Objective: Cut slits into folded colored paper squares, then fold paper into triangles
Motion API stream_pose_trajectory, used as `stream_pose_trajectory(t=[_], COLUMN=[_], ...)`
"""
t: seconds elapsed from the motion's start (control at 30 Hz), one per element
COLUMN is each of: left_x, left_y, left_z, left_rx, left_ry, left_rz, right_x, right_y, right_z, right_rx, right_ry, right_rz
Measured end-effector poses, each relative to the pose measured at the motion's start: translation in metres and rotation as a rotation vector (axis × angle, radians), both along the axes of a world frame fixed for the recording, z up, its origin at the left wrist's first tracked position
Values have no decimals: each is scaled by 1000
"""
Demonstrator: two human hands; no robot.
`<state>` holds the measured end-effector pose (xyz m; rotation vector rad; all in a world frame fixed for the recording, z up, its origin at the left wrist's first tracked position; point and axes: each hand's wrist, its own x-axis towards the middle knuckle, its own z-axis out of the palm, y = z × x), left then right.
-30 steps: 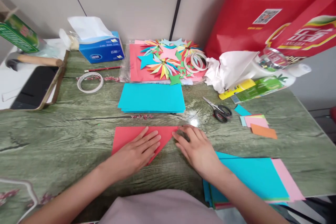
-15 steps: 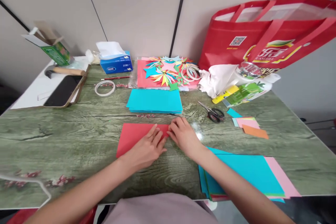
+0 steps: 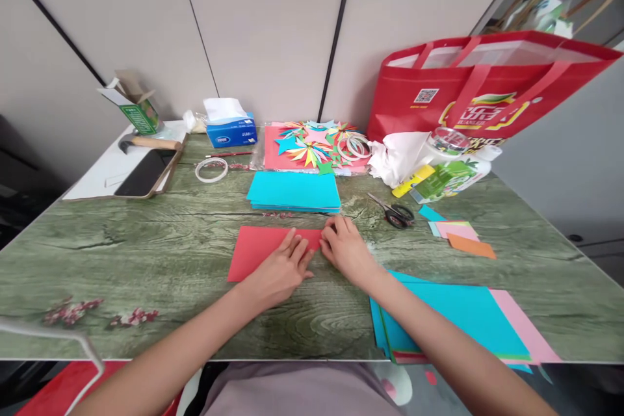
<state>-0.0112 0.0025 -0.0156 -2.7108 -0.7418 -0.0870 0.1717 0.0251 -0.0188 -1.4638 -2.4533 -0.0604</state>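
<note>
A red sheet of paper [image 3: 256,250] lies flat on the table in front of me, its right part covered by my hands. My left hand [image 3: 281,272] rests on the sheet with fingers stretched out, pressing it down. At the right edge of the paper, my right hand [image 3: 348,252] has its fingers bent and pinched on the sheet. Just behind is a stack of blue paper [image 3: 295,190]. Black-handled scissors [image 3: 398,215] lie to the right of that stack.
Blue and pink sheets [image 3: 453,312] lie under my right forearm at the table's front edge. Small paper strips [image 3: 470,246] sit at right. Along the back are a tissue box [image 3: 231,131], folded paper stars [image 3: 312,143] and a red bag [image 3: 404,88]. A tape roll [image 3: 211,170] and phone [image 3: 146,172] lie left.
My view has shifted, so the whole table appears moved in the picture. Both hands keep nearly the same place on the red paper.
</note>
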Motion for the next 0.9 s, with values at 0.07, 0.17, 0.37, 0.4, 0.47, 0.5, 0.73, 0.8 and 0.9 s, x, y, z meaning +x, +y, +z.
stream_pose_trajectory(t=[0.07,0.17,0.37,0.4,0.47,0.5,0.73,0.8,0.9], left_x=[0,0,1,2,2,3,4,5,6], left_y=[0,0,3,3,5,5,2,1,0], left_z=[1,4,7,7,7,7,13,14,11], left_rx=[-7,-18,-43,-50,-65,-73,-118,-150,-211], left_ry=[6,10,0,-4,-11,-12,0,-1,-5], left_rz=[-7,-6,-8,-6,-3,-1,2,38,100], right_x=[6,16,34,35,34,31,5,4,6], right_y=[5,13,27,28,27,26,19,20,21], right_z=[-1,-5,-7,-6,-3,-1,7,7,8], right_rx=[13,31,50,50,58,58,-295,-308,-325], right_ry=[10,27,66,77,97,116,339,325,313], right_rz=[-17,-42,-62,-61,-70,-73,191,195,199])
